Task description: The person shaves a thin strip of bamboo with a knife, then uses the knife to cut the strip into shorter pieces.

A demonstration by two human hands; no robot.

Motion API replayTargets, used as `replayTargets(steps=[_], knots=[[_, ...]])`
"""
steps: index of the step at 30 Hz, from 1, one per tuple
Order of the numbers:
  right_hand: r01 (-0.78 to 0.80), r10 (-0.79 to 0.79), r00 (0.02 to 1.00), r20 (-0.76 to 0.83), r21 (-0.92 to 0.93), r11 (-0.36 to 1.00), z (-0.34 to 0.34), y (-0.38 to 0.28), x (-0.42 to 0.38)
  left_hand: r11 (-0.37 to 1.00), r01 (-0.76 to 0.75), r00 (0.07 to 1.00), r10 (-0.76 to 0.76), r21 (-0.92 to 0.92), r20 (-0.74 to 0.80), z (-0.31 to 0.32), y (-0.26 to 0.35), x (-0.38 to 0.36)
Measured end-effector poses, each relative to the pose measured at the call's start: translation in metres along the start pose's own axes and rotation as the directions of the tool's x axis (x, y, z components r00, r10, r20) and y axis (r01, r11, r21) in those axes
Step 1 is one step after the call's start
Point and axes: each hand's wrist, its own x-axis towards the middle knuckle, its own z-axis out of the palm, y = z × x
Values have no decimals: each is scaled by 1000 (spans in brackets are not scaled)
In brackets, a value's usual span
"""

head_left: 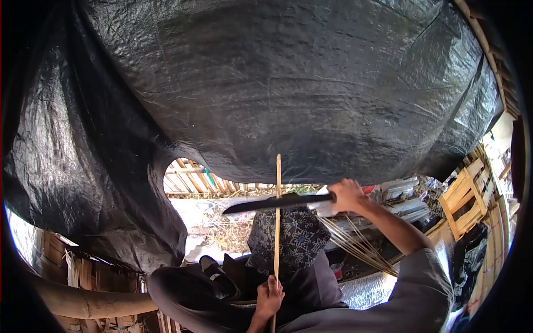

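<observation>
My left hand (269, 297) is closed around the lower part of a long, thin, pale strip (277, 238), which stands nearly upright in the view. The handle of a long dark blade (255, 205) is in my right hand (347, 195), its fingers wrapped round it. The blade lies crosswise at the strip, its tip pointing left; whether they touch I cannot tell. Behind the strip, a dark patterned cloth (300, 238) is spread over my lap.
A large black plastic sheet (288, 100) hangs in front and above. A thick bamboo pole (94, 302) runs at the lower left. Several thin strips (361, 244) lie to the right, near a wooden crate (463, 197). A sandal (214, 269) shows at the left.
</observation>
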Motion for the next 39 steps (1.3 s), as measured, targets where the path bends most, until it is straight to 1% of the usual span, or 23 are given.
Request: replayTargets(steps=[2,3,4,5,6,8,10,11,13,14,16,17,18,20,21,22,24,28,30,32,36,38,39], knots=[[-195,192,981,38,164,967,-1,7,13,1000,16,1000,-16,-20,4,2,1,-8],[-295,316,943,-104,180,938,22,30,26,979,-84,996,82,186,16,13,11,-19],[-287,312,943,-119,186,940,14,31,26,907,-190,982,183,375,54,22,17,-20],[-284,284,959,-3,-4,959,5,31,25,960,-15,996,-9,281,84,21,8,-18],[-254,280,953,120,-190,948,2,31,23,976,47,993,-69,211,100,34,4,-21],[-210,275,920,279,-241,947,20,35,9,979,175,948,-197,108,251,40,3,-15],[-266,295,905,305,-135,955,78,54,-12,983,181,926,-177,20,334,35,10,-12],[-227,275,916,290,-189,955,64,29,-31,979,196,901,-156,-59,404,31,13,-12],[-394,375,909,180,87,915,119,38,-56,992,6,918,-55,125,393,22,18,-13],[-320,294,946,140,236,918,133,39,-66,970,-82,915,-19,230,404,17,22,-13],[-441,396,897,197,443,780,125,12,-83,969,-60,933,-32,242,359,15,34,-19],[-490,437,857,273,693,529,138,11,-92,968,-45,946,-39,247,323,15,40,-22],[-494,436,855,280,692,526,130,4,-96,968,-38,947,-45,248,319,16,44,-23],[-379,474,804,359,924,-57,102,-18,-104,964,-121,959,52,235,280,18,50,-25],[-241,537,790,295,956,-169,103,-21,-105,951,-146,958,67,273,278,16,53,-25],[-171,478,853,209,978,-122,89,-20,-106,953,-137,961,61,271,271,16,56,-25],[8,376,917,136,934,-357,64,-15,-100,946,-133,969,62,296,239,18,65,-24],[119,145,988,-52,851,-511,-2,-7,-68,959,-80,978,22,272,209,21,65,-20],[74,49,997,-58,885,-459,-23,-2,-57,973,-57,983,16,222,184,26,70,-23],[72,69,997,-44,868,-492,-36,-8,-52,999,32,974,-29,-9,225,24,71,-20],[47,-6,998,-58,849,-526,-51,-32,-56,998,-56,982,55,-3,180,31,88,-20],[-58,140,987,78,988,-142,-50,-45,-58,996,-88,981,85,11,173,37,95,-16],[-43,179,983,27,996,82,-45,-49,-58,996,-91,983,88,12,164,41,99,-15]])
